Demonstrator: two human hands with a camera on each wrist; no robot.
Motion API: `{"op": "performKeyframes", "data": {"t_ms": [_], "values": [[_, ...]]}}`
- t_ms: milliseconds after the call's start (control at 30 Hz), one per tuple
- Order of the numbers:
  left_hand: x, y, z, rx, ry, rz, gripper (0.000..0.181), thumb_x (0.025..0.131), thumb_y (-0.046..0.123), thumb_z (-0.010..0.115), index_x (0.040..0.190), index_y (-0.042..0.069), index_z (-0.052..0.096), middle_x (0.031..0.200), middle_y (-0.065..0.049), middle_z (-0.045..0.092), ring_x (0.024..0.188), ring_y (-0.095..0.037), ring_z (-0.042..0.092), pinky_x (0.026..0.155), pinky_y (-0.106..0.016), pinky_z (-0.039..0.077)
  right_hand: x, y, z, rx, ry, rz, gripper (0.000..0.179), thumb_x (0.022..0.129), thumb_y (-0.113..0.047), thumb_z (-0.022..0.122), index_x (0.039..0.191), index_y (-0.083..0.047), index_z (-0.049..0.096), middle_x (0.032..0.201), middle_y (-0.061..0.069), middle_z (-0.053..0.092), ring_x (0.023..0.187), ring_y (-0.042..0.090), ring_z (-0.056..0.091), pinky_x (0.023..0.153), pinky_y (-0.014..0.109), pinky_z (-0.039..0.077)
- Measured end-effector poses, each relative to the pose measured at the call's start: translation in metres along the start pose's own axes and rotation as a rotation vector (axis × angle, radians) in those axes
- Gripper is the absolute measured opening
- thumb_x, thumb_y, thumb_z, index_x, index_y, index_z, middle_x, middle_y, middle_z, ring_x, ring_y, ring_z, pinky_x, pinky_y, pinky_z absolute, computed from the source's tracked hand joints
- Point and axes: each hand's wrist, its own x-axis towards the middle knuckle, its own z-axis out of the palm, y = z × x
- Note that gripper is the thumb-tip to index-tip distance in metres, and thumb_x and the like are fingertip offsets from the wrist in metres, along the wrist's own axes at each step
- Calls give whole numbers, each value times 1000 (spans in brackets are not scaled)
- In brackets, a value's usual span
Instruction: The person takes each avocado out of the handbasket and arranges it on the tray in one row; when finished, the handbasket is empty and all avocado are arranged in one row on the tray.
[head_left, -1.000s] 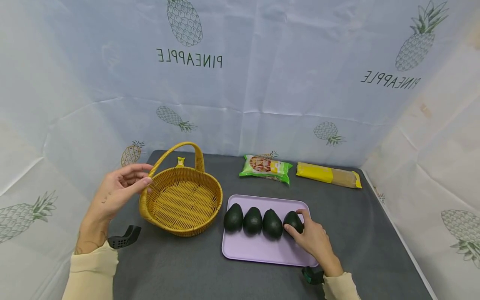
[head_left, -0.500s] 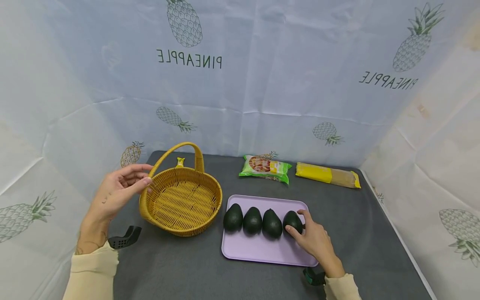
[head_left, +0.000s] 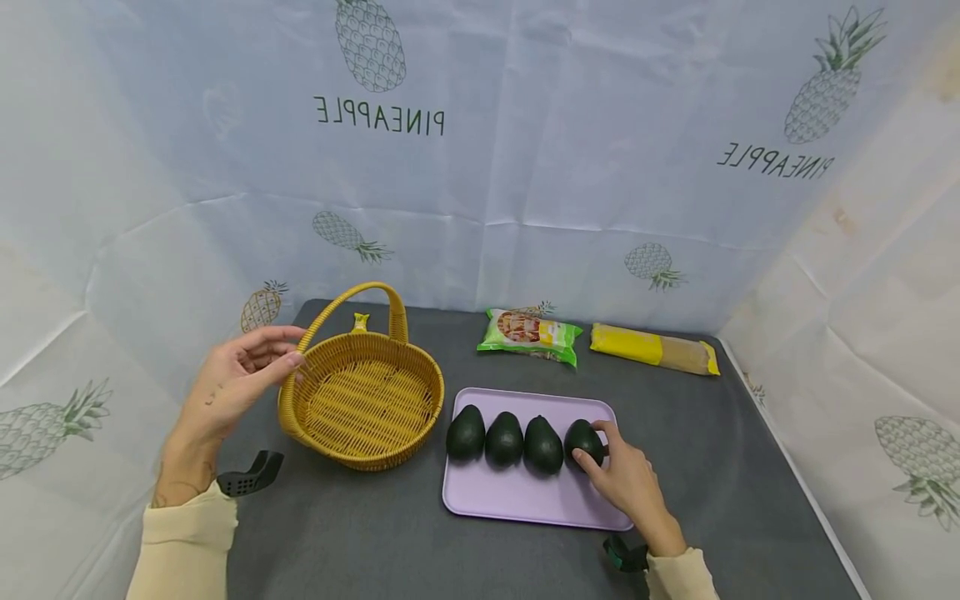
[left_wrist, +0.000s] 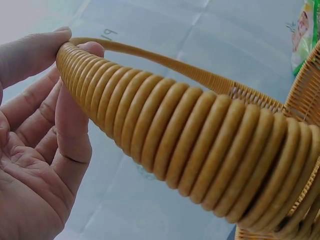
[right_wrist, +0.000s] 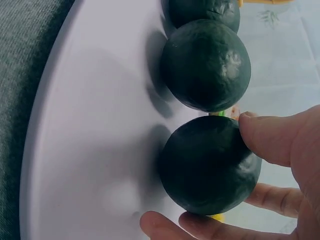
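A yellow woven basket (head_left: pixel 367 400) with a tall arched handle (left_wrist: pixel 175 130) stands on the left. My left hand (head_left: pixel 243 375) pinches that handle between thumb and fingers. On the lilac tray (head_left: pixel 525 500) several dark green avocados lie in a row. The rightmost avocado (head_left: pixel 582 440) is in the grip of my right hand (head_left: pixel 630 475), thumb on its near side and fingers round the far side. In the right wrist view this avocado (right_wrist: pixel 210 165) is close to the tray surface, and a neighbouring avocado (right_wrist: pixel 205 65) lies just beyond it.
Behind the tray lie a green snack packet (head_left: pixel 528 336) and a long yellow packet (head_left: pixel 654 348). A small yellow item (head_left: pixel 361 322) shows behind the basket. A pineapple-print cloth (head_left: pixel 555 167) hangs at the back and sides of the dark grey table (head_left: pixel 352 533).
My right thumb has slid slightly over the rightmost avocado, which has shifted a little to the left. My left hand and the basket have stayed put.
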Motion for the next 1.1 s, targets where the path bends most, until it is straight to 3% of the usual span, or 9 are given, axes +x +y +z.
{"op": "performKeyframes", "data": {"t_ms": [167,467,633,733,933,1100], "values": [[0,1,0,15,5,-11,32,97,-1,65,129,0,64,97,3,73,80,-9,70,71,-20,58,1,0,-1,-7,-4,4,59,91,-43,74,138,-15,51,111,24,72,83,36,70,63,53,53],[-10,8,-3,174,43,-71,30,100,11,64,129,3,64,110,2,71,93,-9,69,77,-21,58,5,0,-9,-23,-14,33,65,92,-47,72,142,-13,48,113,25,72,88,42,70,68,59,52],[-17,16,-6,245,70,-37,30,100,10,64,130,5,64,111,5,71,93,-8,69,77,-18,57,4,1,-12,-18,-15,48,65,93,-47,70,143,-12,48,117,26,70,94,46,69,71,62,52],[-23,22,-3,253,66,-2,29,100,6,63,129,4,64,108,2,72,90,-10,71,76,-18,57,3,0,-16,-24,0,61,64,94,-49,69,142,-12,49,117,26,70,94,47,69,70,64,52],[-31,27,23,235,3,70,24,101,2,59,124,4,66,101,0,73,88,-13,72,72,-22,59,1,-2,-22,-12,92,73,50,96,-41,68,134,-9,59,110,23,73,88,40,72,65,58,55],[-26,12,61,275,-82,81,22,103,9,59,122,15,69,97,4,73,82,-11,70,69,-26,59,2,-2,-21,-1,128,50,39,97,-36,67,124,-8,65,104,21,75,84,35,72,63,53,57]]}}
